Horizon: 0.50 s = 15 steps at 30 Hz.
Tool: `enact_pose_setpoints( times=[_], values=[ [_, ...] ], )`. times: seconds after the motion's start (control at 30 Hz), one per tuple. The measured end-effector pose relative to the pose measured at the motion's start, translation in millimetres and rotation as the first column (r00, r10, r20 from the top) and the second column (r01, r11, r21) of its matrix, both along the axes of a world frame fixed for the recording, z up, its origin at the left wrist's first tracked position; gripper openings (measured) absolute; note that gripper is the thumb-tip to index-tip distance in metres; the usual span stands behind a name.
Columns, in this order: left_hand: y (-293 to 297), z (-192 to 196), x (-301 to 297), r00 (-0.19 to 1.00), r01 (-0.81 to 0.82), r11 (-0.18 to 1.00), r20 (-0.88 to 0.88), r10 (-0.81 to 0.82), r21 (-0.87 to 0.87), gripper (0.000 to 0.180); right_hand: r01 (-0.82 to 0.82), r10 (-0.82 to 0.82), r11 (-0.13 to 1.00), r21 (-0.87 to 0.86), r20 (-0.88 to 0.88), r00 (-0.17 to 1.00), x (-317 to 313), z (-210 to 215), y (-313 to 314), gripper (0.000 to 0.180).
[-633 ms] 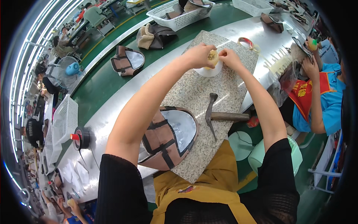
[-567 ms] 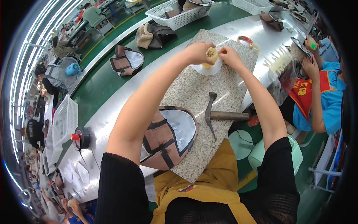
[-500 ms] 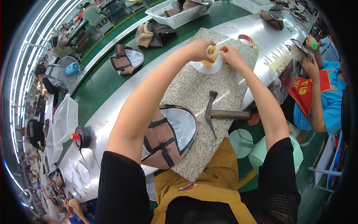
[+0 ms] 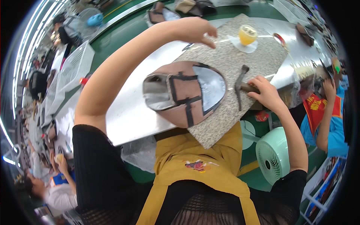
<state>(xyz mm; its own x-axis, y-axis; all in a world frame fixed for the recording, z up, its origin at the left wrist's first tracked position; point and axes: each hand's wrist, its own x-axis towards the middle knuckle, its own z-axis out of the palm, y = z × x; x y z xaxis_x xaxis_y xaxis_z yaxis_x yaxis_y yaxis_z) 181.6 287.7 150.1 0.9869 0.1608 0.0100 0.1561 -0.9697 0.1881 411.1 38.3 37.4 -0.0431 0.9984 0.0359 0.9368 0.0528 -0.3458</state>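
My right hand [image 4: 265, 92] closes its fingers and thumb around the wooden handle of a hammer [image 4: 240, 84] with a dark, curved metal head, which lies on the speckled stone slab [image 4: 210, 133]. Fingers apart and empty, my left hand [image 4: 197, 33] hovers over the slab's far left edge. A brown shoe upper [image 4: 180, 90] with black strips and a silvery panel rests partly on the slab, left of the hammer. Farther back, a clear cup of something yellow [image 4: 247, 35] stands on a white disc [image 4: 236, 43], touched by neither hand.
A metal bench [image 4: 131, 123] runs beneath the slab. Beyond the slab's right side lies a tape roll [image 4: 279, 38]. A pale green fan [image 4: 272, 155] stands below my right arm. At the right, a person in blue [image 4: 330, 131] is close by. White baskets [image 4: 77, 67] stand at left.
Both hands have left the yellow cup. My right hand has come back to the hammer handle and taken hold; my left has moved left, empty. The view has shifted.
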Motion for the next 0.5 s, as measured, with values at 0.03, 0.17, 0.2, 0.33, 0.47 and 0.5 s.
enact_pose_setpoints(
  times=[0.03,0.17,0.2,0.33,0.47,0.5],
  values=[
    [-14,13,-33,0.991,-0.077,0.997,-0.111,0.075,-0.019,0.05,0.019,-0.019,0.999,0.026,-0.003,1.0,1,-6,1,0.037],
    [-72,39,-150,0.933,-0.253,0.953,-0.304,0.194,-0.168,0.042,0.141,-0.148,0.983,0.118,0.058,0.987,10,-11,6,0.034],
    [-85,37,-173,0.916,-0.28,0.942,-0.345,0.204,-0.187,0.043,0.124,-0.14,0.972,0.199,0.064,0.988,2,-8,7,0.034],
    [-124,-30,-225,0.989,-0.113,0.966,-0.066,0.131,0.231,0.042,0.103,-0.079,0.934,0.341,-0.083,0.993,-37,19,5,0.03],
    [-111,-49,-220,0.973,-0.195,0.98,0.117,0.199,-0.052,0.03,0.113,0.019,0.944,0.311,-0.392,0.92,-93,43,-15,0.024],
    [-113,-40,-212,0.953,-0.233,0.956,0.155,0.261,-0.176,0.025,0.137,0.01,0.935,0.326,-0.412,0.911,-101,52,-26,0.023]
  ],
)
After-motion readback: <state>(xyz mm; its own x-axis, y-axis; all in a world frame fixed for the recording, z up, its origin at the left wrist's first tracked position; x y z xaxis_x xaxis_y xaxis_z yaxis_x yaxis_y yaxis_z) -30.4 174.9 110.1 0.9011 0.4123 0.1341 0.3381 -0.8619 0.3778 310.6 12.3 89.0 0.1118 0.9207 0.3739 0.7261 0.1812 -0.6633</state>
